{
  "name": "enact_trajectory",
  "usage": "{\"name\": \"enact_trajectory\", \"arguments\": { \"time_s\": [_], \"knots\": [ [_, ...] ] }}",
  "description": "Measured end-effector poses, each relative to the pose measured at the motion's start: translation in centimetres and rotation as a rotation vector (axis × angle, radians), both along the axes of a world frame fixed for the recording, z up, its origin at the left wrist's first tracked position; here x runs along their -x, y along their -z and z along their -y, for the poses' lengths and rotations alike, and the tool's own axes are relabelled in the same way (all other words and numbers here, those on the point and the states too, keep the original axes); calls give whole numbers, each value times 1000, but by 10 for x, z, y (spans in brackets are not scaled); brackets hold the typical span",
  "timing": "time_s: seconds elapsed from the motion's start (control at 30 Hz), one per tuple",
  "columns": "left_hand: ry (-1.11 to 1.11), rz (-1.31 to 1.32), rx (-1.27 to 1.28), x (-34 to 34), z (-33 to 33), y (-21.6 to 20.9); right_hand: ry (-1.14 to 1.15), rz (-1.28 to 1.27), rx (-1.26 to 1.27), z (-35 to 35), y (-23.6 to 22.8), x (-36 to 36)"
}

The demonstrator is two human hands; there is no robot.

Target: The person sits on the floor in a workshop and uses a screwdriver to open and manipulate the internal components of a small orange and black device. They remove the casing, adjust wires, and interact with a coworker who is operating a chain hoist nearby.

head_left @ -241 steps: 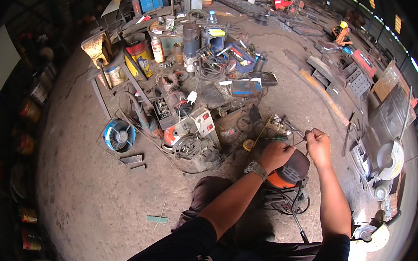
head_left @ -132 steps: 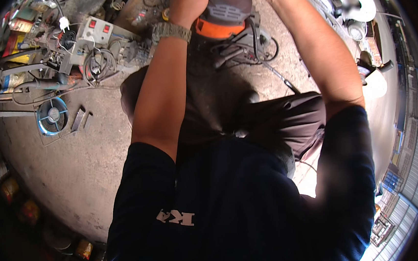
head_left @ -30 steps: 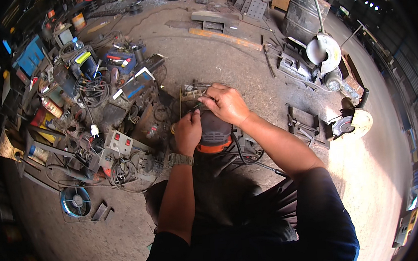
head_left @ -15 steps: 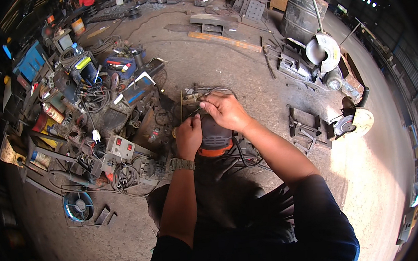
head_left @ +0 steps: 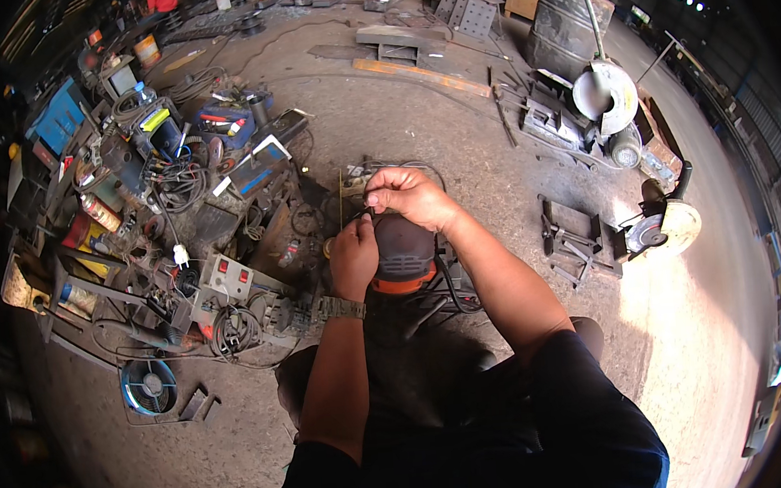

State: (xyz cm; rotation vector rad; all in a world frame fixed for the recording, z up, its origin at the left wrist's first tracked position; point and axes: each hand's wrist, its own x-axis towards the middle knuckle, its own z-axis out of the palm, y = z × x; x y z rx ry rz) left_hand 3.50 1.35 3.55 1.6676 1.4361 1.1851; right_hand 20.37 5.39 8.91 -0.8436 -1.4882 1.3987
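Observation:
Both of my hands meet in front of me, with bent fingertips almost touching. My left hand (head_left: 353, 258), a watch on its wrist, is closed in a pinch. From the right, my right hand (head_left: 413, 198) reaches across with thumb and fingers pressed together. Something small and dark sits at the fingertips; its kind cannot be made out. Just below and behind the hands stands a power tool (head_left: 402, 250) with a rounded dark housing and an orange band, partly covered by my right hand. A thin yellowish upright strip (head_left: 341, 197) rises beside the left fingertips.
To the left lie a socket box with red switches (head_left: 228, 277), coiled cables (head_left: 234, 330), a spray can (head_left: 101, 212) and a blue round fan (head_left: 148, 386). To the right are a cut-off saw (head_left: 660, 227), a second larger disc machine (head_left: 607, 98) and a drum (head_left: 566, 28).
My right hand has shifted slightly left, bringing its fingertips closer above my left thumb. The right forearm has drawn inward a little; the left hand is nearly unmoved.

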Motion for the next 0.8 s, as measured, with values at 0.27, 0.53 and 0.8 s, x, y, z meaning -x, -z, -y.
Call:
{"name": "enact_trajectory", "arguments": {
  "time_s": [0.27,0.53,0.8],
  "knots": [
    [-32,-41,-91,4,1,6,642,463,-372,26,-21,54],
    [-7,-47,-29,4,-4,12,763,555,-784,32,-5,48],
    [-1,-47,-74,4,-4,15,807,501,-747,31,2,55]
  ]
}}
